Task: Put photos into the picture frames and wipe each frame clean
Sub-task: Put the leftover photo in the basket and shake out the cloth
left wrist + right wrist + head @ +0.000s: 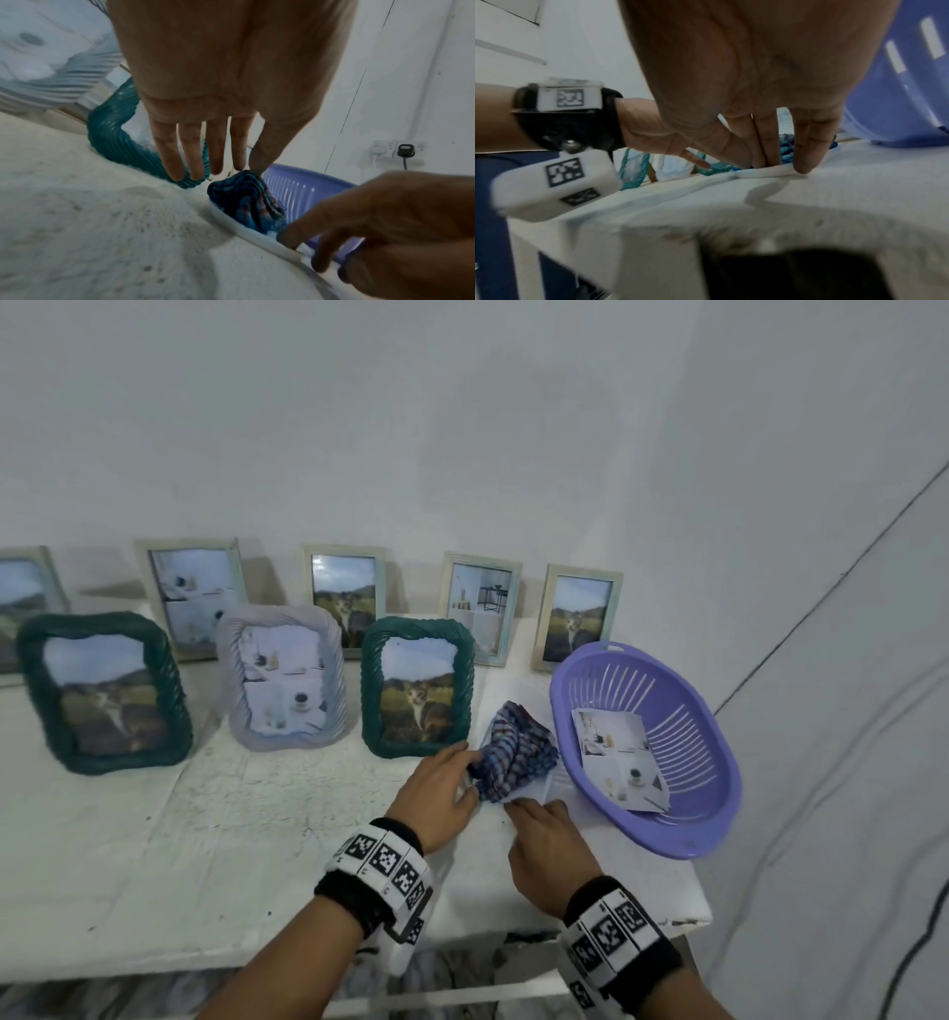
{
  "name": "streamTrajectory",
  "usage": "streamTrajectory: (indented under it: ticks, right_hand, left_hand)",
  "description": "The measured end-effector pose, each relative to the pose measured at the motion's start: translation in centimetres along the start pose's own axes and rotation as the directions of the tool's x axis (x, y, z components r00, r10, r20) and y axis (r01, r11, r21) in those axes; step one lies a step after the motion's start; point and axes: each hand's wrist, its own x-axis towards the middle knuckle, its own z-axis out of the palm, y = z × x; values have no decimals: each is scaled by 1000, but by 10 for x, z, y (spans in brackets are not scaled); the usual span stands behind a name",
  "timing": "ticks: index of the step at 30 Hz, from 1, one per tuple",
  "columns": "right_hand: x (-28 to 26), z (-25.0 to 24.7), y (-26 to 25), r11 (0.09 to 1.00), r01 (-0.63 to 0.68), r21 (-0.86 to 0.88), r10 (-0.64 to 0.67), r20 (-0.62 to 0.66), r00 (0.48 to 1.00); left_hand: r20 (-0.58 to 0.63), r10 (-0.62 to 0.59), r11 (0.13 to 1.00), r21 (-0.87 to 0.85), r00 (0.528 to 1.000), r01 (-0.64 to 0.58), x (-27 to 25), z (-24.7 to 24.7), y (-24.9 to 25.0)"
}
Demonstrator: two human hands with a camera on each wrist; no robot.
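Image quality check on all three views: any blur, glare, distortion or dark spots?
Head view: soft, even light; glare patch on the middle back-row frame; far-left frames smeared, wall line at right bowed by the lens. Left wrist view: left hand oversized, table blurred, checked cloth fairly sharp. Right wrist view: right hand dim and soft, dark blob at the bottom edge, basket blurred.

Plain domestic room, likely home: bare white painted walls, rough whitewashed table, wall socket with plug, purple plastic basket at table's right edge.
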Motion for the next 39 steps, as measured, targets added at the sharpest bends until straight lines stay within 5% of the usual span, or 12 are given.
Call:
streamTrajectory:
  ticks: [9,12,16,21,27,32,36,39]
  right_hand:
    - [-69,27,-67,984,166,64,-169,39,985]
    - [-70,38,-81,969,245,35,-245,-9,970]
    - [-63,20,-87,916,318,245,-312,-67,948]
    - [-40,17,-69,914,134,382,13,-360,933]
    - [-6,11,-64,939,-190,287,235,-132,963]
    - [-4,23,-66,916,-136,379,223,-197,955]
    - [-7,19,-63,783,-52,619,250,-238,938]
    - [-11,4,-66,537,84,840,241,-248,938]
  left_hand:
    - [105,-22,999,-31,994,25,-75,-20,-32]
    - [86,-111,994,-11,990,112,-94,-29,-41]
    - [-59,-101,993,57,993,104,-106,-35,-37]
    - [-77,0,976,217,997,17,-92,-38,-17]
    - [79,-110,893,446,991,63,-68,-31,-4]
    - [34,-140,915,386,990,116,-68,-30,-5]
    - [-64,-135,979,143,989,143,-74,-37,-13]
    - [-179,-111,986,-145,978,85,-81,-45,-17]
